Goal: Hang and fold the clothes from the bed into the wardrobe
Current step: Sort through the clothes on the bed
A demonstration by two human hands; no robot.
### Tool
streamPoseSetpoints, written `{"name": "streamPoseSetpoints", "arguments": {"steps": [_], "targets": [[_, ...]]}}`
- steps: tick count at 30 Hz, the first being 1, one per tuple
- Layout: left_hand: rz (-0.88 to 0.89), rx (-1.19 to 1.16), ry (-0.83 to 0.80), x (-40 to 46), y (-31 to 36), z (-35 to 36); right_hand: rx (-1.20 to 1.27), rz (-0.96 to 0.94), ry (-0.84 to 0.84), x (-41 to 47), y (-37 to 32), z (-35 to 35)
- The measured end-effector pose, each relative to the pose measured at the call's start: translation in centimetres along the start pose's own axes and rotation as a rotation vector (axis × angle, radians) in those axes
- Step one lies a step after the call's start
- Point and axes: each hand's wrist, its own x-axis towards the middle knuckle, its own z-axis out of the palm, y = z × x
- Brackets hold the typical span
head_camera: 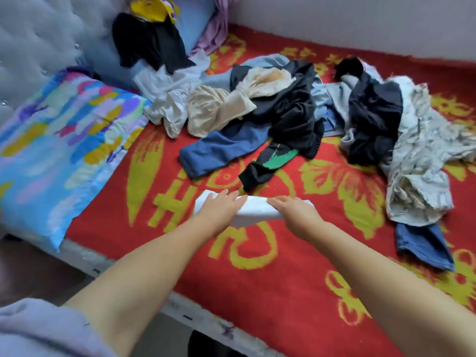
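Observation:
A folded white garment (pixel 253 211) lies on the red and yellow bed cover (pixel 283 266) near the front edge. My left hand (pixel 219 206) lies flat on its left part with fingers straight. My right hand (pixel 293 208) rests on its right part, fingers stretched along the top; whether they curl over the far edge is hidden. Behind it a pile of loose clothes spreads across the bed: a blue piece (pixel 221 150), black trousers with a green patch (pixel 278 155), a cream top (pixel 219 109), black garments (pixel 291 104) and a pale patterned shirt (pixel 417 161).
A colourful pillow (pixel 59 150) lies at the left against the grey padded headboard (pixel 38 39). A black garment (pixel 149 42) and a yellow one (pixel 152 7) sit on a blue pillow at the back. Jeans (pixel 422 243) lie at the right. The bed's front edge (pixel 206 320) runs below my arms.

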Motion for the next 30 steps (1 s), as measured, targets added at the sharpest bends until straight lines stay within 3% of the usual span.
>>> {"name": "streamPoseSetpoints", "arguments": {"steps": [6,12,17,30], "targets": [[-0.309,0.009,0.081,-13.0,-8.7,-4.5,-0.141,-0.302,0.076,0.2,-12.7,-9.2],[-0.627,-0.037,0.084,-31.0,-13.5,-3.0,-0.351,-0.626,0.064,-2.3,-29.7,-11.6],[-0.853,-0.078,0.069,-47.0,-13.8,1.3,-0.539,-0.881,0.049,-7.7,-44.2,-8.8],[-1.204,-0.215,-0.032,-83.0,-8.0,16.1,-0.704,-1.23,-0.025,-27.6,-73.8,5.2]]}}
